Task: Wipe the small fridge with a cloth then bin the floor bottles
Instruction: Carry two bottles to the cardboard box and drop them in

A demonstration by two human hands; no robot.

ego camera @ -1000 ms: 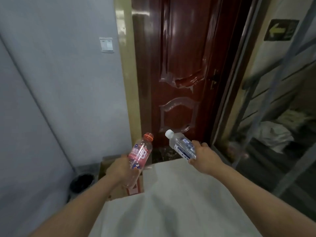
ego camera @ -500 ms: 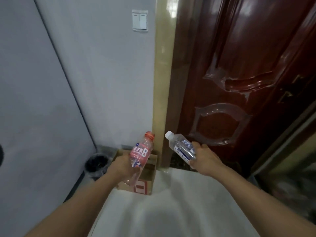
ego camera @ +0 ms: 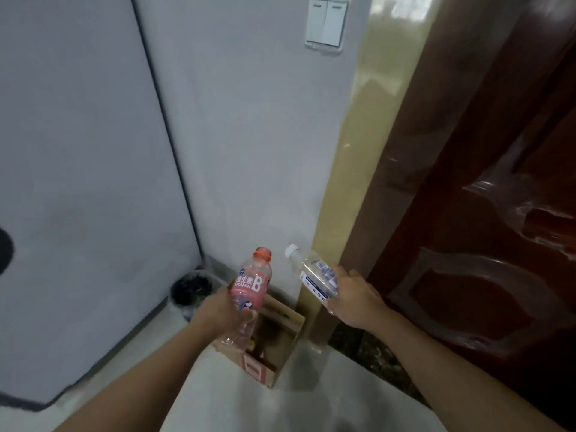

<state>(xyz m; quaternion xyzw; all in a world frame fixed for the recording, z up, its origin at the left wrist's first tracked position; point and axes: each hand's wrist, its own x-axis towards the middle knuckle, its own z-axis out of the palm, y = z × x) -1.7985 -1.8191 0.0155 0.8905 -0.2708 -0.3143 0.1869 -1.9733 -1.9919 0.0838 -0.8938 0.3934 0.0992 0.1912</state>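
The light is soft and fairly dim, with a cool grey cast on the wall [ego camera: 249,120]. Bright glare streaks run down the glossy door frame [ego camera: 367,126], and paler highlights sit on the dark red door [ego camera: 486,213]. Faint, soft-edged shadows lie on the pale floor [ego camera: 311,400] under the arms. The whole frame is slightly smeared by motion; the light switch [ego camera: 326,24] has blurred edges. Wide-angle distortion bends the wall corner and door lines toward the edges.

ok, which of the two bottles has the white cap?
The clear bottle with the blue-and-white label, held in the right hand. The other, in the left hand, is the pink Vitamin B bottle with a red cap.
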